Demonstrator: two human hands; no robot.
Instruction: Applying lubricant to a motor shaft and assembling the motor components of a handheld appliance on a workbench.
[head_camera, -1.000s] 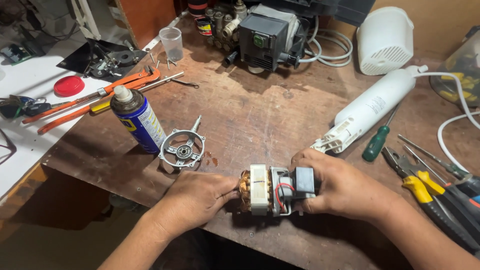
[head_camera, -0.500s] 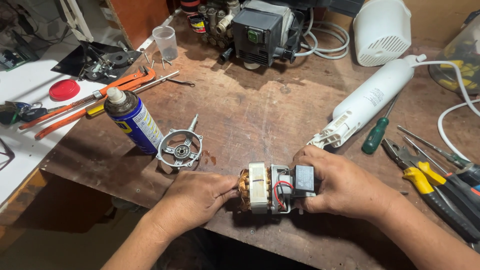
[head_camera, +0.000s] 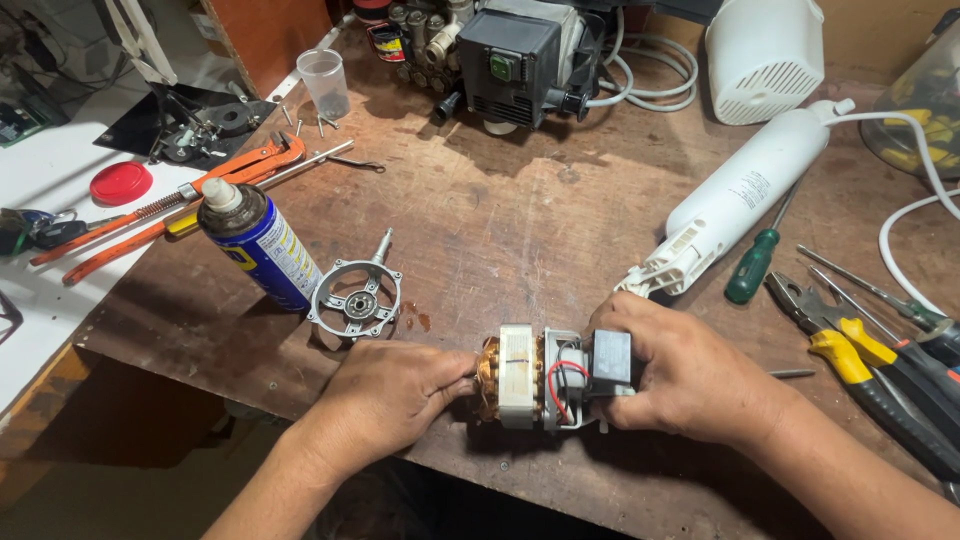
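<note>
From my seat at the feed, both hands are down at the near edge of the wooden workbench (head_camera: 520, 230), closed in on a small electric motor (head_camera: 545, 378) lying on its side at about six o'clock in the view. My left hand (head_camera: 392, 395) comes in from seven o'clock, fingers curled loosely, thumb and fingertips pressed against the copper-wound end of the motor. My right hand (head_camera: 690, 375) comes in from four o'clock and is wrapped firmly round the other end, thumb on top beside the dark block with red wiring; whether the fingers meet underneath I cannot tell. The two hands are apart, with the motor's pale laminated body bare between them.

At ten o'clock from the motor, near the left hand, a round metal end bracket (head_camera: 355, 297) rests flat, and just beside it lies a blue spray can (head_camera: 258, 247), tilted. At one o'clock from the right hand lies a white cylindrical housing (head_camera: 745, 195), with a green-handled screwdriver (head_camera: 755, 270) just beside it. Yellow-handled pliers (head_camera: 860, 360) lie at three o'clock.
</note>
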